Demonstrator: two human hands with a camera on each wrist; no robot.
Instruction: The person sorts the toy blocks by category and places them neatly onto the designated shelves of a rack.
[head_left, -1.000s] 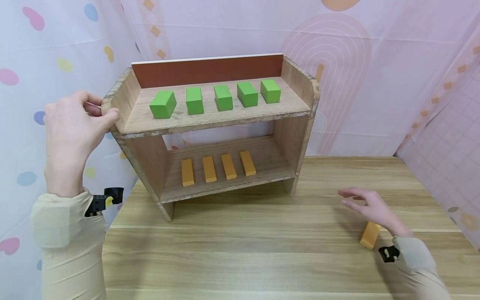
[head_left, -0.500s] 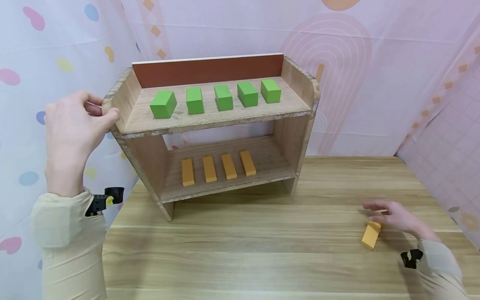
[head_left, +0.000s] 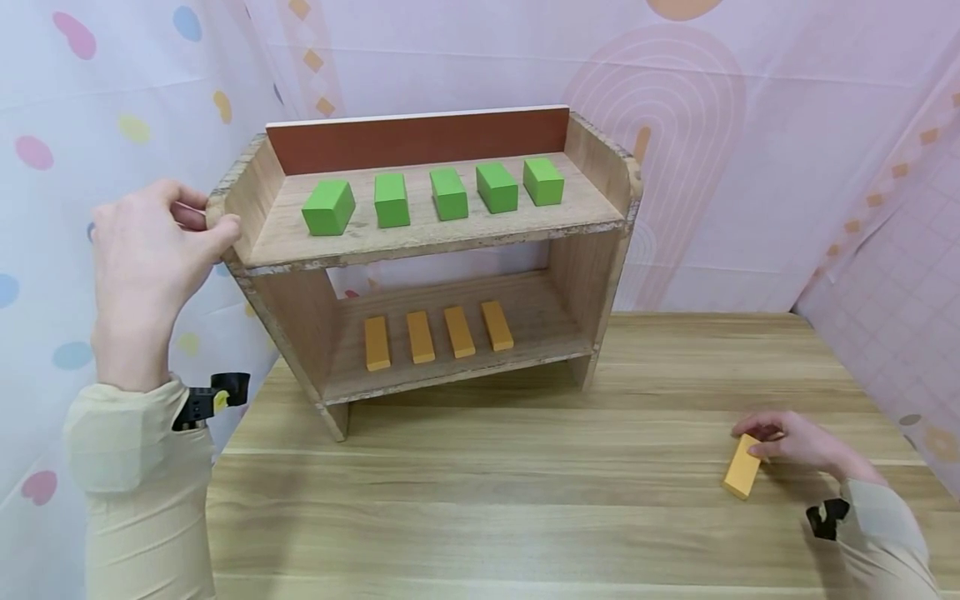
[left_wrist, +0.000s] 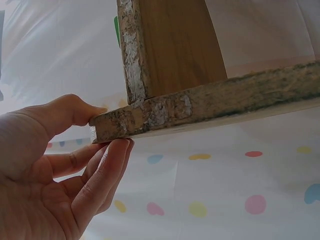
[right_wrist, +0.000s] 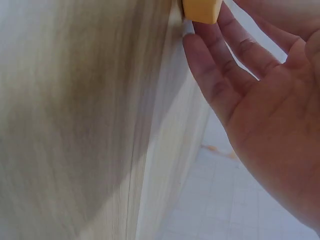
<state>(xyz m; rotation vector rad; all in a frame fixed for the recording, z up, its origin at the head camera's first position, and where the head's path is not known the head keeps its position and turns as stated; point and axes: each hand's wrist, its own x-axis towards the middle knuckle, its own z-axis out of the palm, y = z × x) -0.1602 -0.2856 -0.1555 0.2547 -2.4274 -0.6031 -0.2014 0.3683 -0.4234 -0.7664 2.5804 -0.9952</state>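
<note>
At the left, my left hand (head_left: 142, 267) pinches the upper edge of the side panel of a small wooden shelf unit (head_left: 435, 247). In the left wrist view, the thumb lies on one face of the panel (left_wrist: 205, 107) and the fingers on the other. To the right on the table, my right hand (head_left: 806, 443) holds the far end of an orange block (head_left: 741, 469) between thumb and fingers. Only that block's end (right_wrist: 201, 11) shows in the right wrist view, and the table surface is close beside the fingers.
Several green blocks (head_left: 448, 194) stand in a row on the upper shelf. Several orange blocks (head_left: 420, 337) lie on the lower shelf. The wooden table (head_left: 495, 500) reaches a patterned curtain (head_left: 487, 50) behind.
My right hand has moved right and toward the loose orange block, and its thumb and fingers have closed on it. The left hand keeps its grip on the shelf unit.
</note>
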